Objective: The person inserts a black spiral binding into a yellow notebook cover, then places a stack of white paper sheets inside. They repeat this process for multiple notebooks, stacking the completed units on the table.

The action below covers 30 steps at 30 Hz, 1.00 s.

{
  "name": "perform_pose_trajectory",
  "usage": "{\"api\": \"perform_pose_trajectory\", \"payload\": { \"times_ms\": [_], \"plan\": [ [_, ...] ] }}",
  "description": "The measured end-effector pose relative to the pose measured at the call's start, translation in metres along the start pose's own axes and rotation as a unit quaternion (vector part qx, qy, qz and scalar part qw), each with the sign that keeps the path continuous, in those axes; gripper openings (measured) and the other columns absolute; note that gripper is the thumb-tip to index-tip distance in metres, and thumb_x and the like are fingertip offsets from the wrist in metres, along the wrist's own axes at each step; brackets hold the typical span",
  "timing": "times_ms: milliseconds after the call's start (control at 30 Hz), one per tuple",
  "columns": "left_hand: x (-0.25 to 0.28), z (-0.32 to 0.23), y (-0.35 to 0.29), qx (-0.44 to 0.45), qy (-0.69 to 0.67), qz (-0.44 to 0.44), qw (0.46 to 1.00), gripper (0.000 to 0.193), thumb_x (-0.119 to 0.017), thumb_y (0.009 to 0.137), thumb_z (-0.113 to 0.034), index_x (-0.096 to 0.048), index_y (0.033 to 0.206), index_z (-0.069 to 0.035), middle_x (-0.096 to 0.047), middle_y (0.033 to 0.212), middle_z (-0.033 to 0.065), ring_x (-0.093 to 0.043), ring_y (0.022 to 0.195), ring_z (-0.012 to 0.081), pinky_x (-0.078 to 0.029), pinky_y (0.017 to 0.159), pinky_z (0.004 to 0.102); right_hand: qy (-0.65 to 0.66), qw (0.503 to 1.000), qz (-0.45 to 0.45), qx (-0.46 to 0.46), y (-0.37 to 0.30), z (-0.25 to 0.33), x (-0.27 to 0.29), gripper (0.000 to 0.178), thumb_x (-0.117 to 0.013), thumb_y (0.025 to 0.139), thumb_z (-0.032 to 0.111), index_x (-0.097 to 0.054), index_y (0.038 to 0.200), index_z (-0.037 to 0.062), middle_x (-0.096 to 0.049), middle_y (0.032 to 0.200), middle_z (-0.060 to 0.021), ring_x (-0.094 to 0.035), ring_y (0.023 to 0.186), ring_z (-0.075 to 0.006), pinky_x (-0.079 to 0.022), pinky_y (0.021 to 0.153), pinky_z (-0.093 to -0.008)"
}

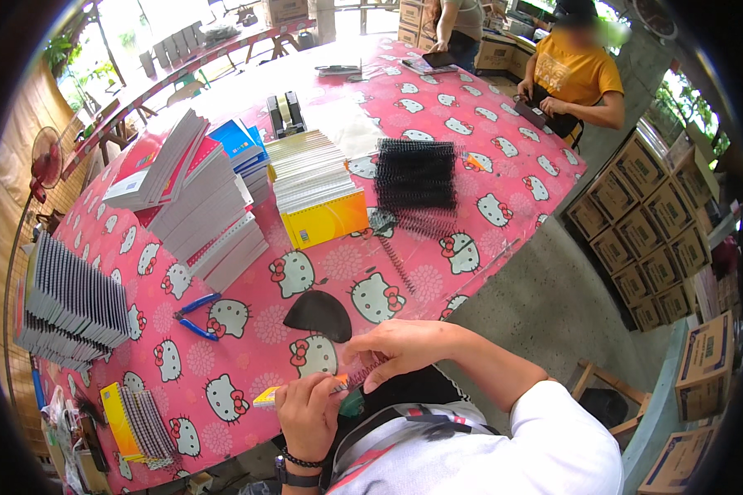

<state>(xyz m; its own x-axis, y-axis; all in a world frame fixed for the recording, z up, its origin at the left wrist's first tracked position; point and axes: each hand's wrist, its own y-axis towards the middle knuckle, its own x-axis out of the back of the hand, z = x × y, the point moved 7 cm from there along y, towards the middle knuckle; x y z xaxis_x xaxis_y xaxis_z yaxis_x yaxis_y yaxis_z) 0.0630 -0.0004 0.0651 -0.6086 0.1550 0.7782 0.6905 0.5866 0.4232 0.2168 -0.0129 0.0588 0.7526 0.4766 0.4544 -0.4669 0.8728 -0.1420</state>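
Note:
At the table's near edge my left hand (309, 406) is closed around a small yellow notebook (266, 397), most of it hidden by the fingers. My right hand (404, 348) curls its fingers over a dark spiral binding coil (366, 370) at the notebook's right end. How far the coil runs into the pages I cannot tell. A black half-round piece (320, 315) lies just beyond my hands. Further left are blue-handled pliers (196, 317), their handles apart. One loose coil (398, 266) lies beside a stack of black coils (416, 177).
Yellow-covered notebooks (326, 221) stand in a row mid-table, beside tall stacks of punched pages (210, 216). Bound notebooks fill the left side (74, 301), with a smaller yellow pile (136, 422) nearer. Two people work at the far side, one in a yellow shirt (576, 74). Cartons (640, 227) are stacked right.

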Motion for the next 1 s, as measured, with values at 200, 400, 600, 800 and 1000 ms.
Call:
{"api": "perform_pose_trajectory", "payload": {
  "times_ms": [200,400,600,800,1000],
  "plan": [
    [0.009,-0.007,0.005,0.031,-0.026,-0.042,0.998,0.019,-0.066,0.083,-0.025,-0.062,0.095,-0.011,-0.064,0.093,0.0031,-0.059,0.086,0.0215,-0.038,0.081,0.0373,0.017,1.000,0.008,-0.025,0.001,-0.009,-0.008,0.027,-0.064,0.086,0.025,-0.059,0.097,0.0018,-0.063,0.079,-0.0135,-0.062,0.074,-0.0263,-0.048,0.067,-0.0365],
    [0.000,0.001,-0.002,0.020,0.042,0.019,0.999,0.018,-0.066,0.083,-0.028,-0.062,0.092,-0.012,-0.064,0.091,0.0013,-0.059,0.088,0.0207,-0.027,0.095,0.0466,-0.111,0.982,-0.155,0.003,0.006,-0.026,0.025,0.039,-0.067,0.083,0.028,-0.056,0.113,0.0056,-0.060,0.108,-0.0158,-0.058,0.096,-0.0302,-0.048,0.083,-0.0401],
    [0.001,0.006,-0.004,0.025,0.011,0.002,1.000,0.016,-0.066,0.083,-0.027,-0.064,0.089,-0.013,-0.064,0.093,-0.0007,-0.059,0.090,0.0198,-0.022,0.100,0.0482,-0.265,0.941,-0.190,0.088,0.027,-0.032,0.008,0.072,-0.078,0.068,0.028,-0.047,0.130,0.0100,-0.045,0.131,-0.0191,-0.043,0.118,-0.0398,-0.040,0.099,-0.0473],
    [0.011,0.001,-0.002,0.027,-0.030,-0.040,0.998,0.017,-0.067,0.081,-0.027,-0.064,0.089,-0.013,-0.064,0.093,0.0001,-0.059,0.091,0.0199,-0.022,0.100,0.0484,-0.215,0.966,-0.143,0.006,0.039,-0.032,0.014,0.082,-0.082,0.060,0.026,-0.046,0.132,0.0106,-0.041,0.136,-0.0199,-0.040,0.122,-0.0417,-0.039,0.101,-0.0470],
    [0.005,0.006,-0.005,0.017,0.001,0.011,1.000,0.015,-0.069,0.079,-0.019,-0.064,0.090,-0.011,-0.065,0.092,0.0017,-0.059,0.089,0.0210,-0.023,0.103,0.0471,-0.316,0.931,-0.167,0.070,0.059,-0.035,0.011,0.086,-0.084,0.056,0.026,-0.045,0.132,0.0164,-0.032,0.142,-0.0195,-0.030,0.130,-0.0438,-0.032,0.105,-0.0532]
  ]
}}
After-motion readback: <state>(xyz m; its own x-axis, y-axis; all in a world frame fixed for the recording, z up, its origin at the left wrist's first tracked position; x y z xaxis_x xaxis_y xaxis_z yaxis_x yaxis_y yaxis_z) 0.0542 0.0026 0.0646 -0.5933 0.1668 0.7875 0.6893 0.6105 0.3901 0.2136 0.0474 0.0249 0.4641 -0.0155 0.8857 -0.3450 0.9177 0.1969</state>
